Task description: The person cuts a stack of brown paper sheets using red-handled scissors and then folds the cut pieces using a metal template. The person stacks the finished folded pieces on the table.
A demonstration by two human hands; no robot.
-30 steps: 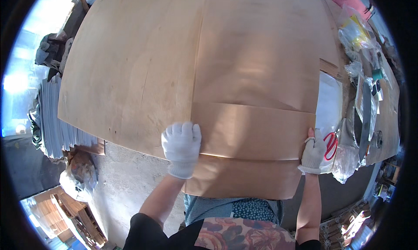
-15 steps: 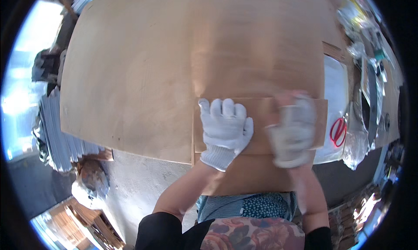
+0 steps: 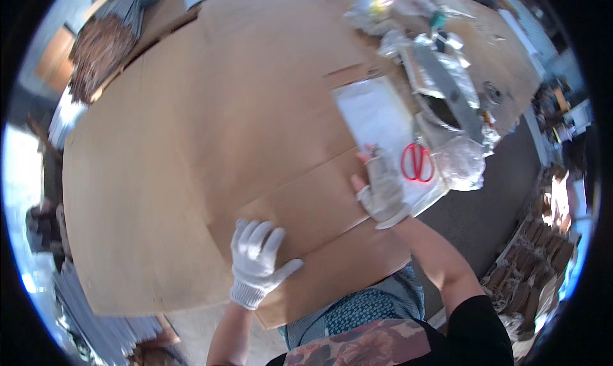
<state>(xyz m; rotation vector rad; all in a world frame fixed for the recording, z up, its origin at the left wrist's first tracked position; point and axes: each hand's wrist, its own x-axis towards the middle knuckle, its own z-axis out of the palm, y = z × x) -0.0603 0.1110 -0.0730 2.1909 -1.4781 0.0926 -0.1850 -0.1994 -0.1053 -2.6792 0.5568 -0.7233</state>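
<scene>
A large brown cardboard sheet [image 3: 268,117] lies before me, with creases running across its near part and a flap [image 3: 345,261] reaching toward my body. My left hand [image 3: 258,257], in a white knit glove, rests with spread fingers on the near left corner of the creased part. At the right edge of the cardboard is my right hand [image 3: 381,190], its glove worn and leaving some fingertips bare. Its fingers are extended over the edge, beside a white sheet [image 3: 377,114], and no object shows in it. Scissors [image 3: 417,163] with red handles lie just right of that hand.
Clear plastic bags [image 3: 461,162] and a long grey strip [image 3: 450,88] lie on the right of the table. Stacked grey sheets [image 3: 105,315] stand at the lower left. Bundled brown pieces [image 3: 527,273] sit on the floor at the lower right.
The view has turned to the right. My right hand, blurred before over the folded strip, now rests at the cardboard's right edge. My left hand stays on the left end with its fingers more spread.
</scene>
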